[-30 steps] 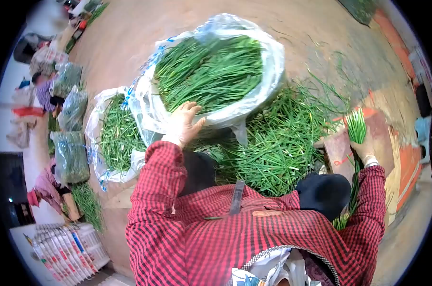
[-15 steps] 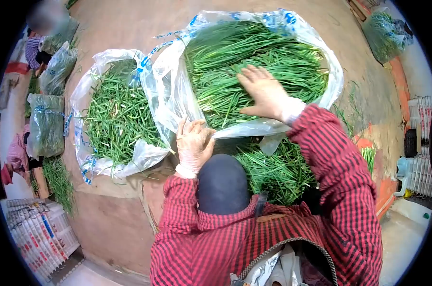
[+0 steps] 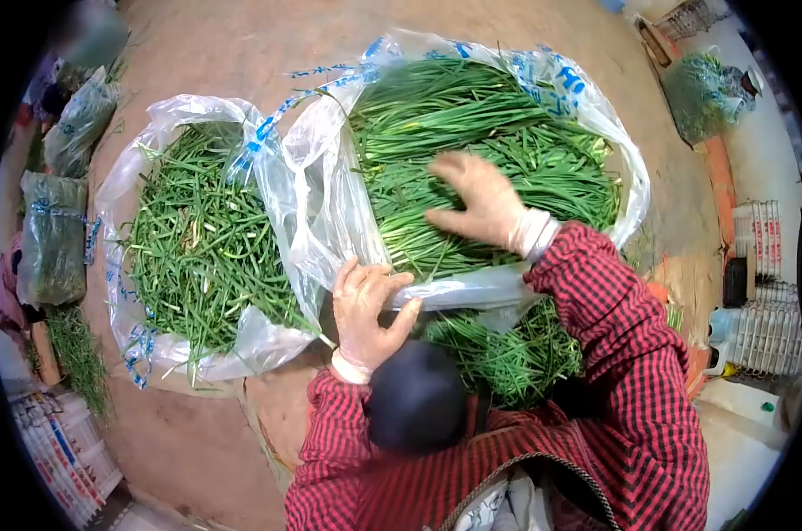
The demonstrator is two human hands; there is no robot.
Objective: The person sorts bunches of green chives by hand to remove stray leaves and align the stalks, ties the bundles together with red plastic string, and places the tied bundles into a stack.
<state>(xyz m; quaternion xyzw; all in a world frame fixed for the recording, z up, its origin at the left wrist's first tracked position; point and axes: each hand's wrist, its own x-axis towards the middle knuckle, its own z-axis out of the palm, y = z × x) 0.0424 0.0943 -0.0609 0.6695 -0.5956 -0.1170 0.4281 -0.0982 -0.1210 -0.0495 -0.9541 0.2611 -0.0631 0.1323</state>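
Note:
My right hand (image 3: 482,205), gloved, has its fingers and thumb spread over long-leaved chives (image 3: 458,124) laid in bundles inside a large clear plastic bag (image 3: 633,190). Its fingertips are slightly blurred; whether they press on the leaves is hard to tell. At the bag's near left corner, my left hand (image 3: 366,310), also gloved, holds the rolled rim between index finger and thumb. A loose pile of chives (image 3: 516,354) lies under that near rim, close to my body. Left of my hands, a second open bag (image 3: 118,177) contains loose, tangled greens (image 3: 211,239).
Tied bags of greens (image 3: 54,239) stand along the left, near another person's sleeve. Another filled bag (image 3: 697,93) is at the far right. White plastic crates (image 3: 65,442) are at lower left, with more crates (image 3: 768,332) at right. Brown sheeting (image 3: 184,442) covers the floor.
The view has shifted a little, so the bags sit lower. My right hand has drawn slightly nearer over the chives. My left hand's thumb is further out, still at the bag's rim.

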